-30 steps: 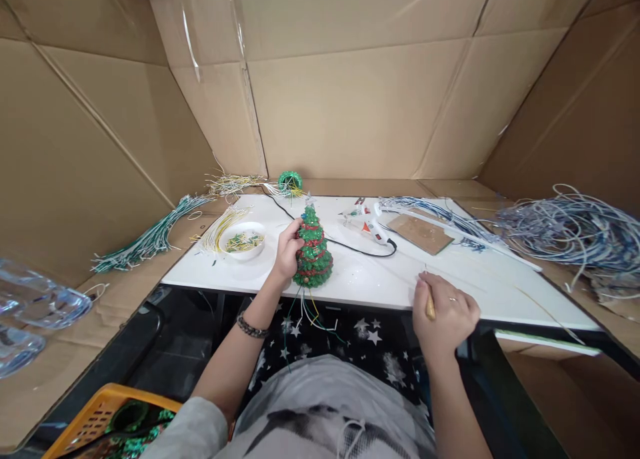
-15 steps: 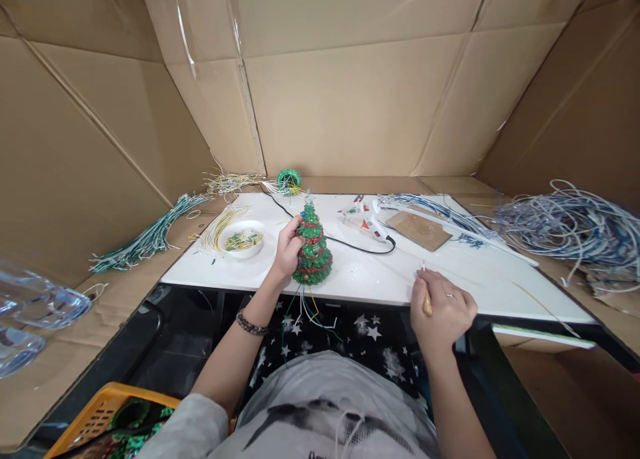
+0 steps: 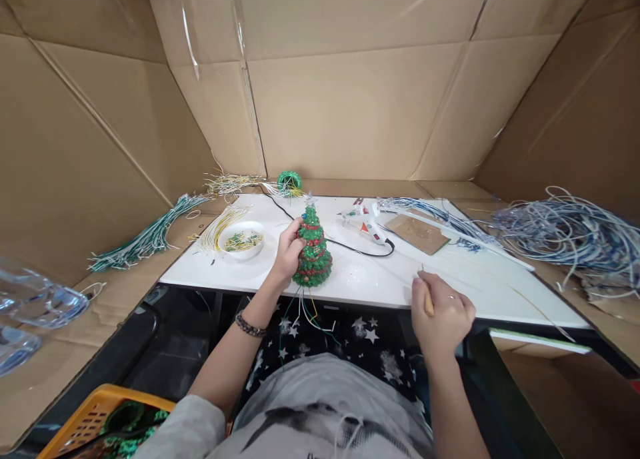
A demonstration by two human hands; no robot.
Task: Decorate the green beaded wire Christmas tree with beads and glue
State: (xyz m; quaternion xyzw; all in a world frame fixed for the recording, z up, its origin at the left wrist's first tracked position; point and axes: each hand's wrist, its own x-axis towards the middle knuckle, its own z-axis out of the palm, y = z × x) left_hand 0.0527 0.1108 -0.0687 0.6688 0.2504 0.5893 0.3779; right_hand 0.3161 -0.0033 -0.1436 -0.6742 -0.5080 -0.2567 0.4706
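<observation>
My left hand is closed on the upper left side of a small green Christmas tree with red garlands, which stands upright at the front edge of the white board. Thin white, green and yellow wires hang from under the tree over the edge. Over the board's front edge at the right, my right hand is wrapped round a tool with a wooden handle; its thin metal tip points up and away from me. The tool is apart from the tree.
A white bowl of wire pieces sits left of the tree. Behind lie a glue gun with a black cord, a brown plate and a green ring. Wire bundles lie at both sides. An orange basket is at lower left.
The view has shifted slightly. Both hands keep their grips, and the tree and the tool stay in nearly the same places.
</observation>
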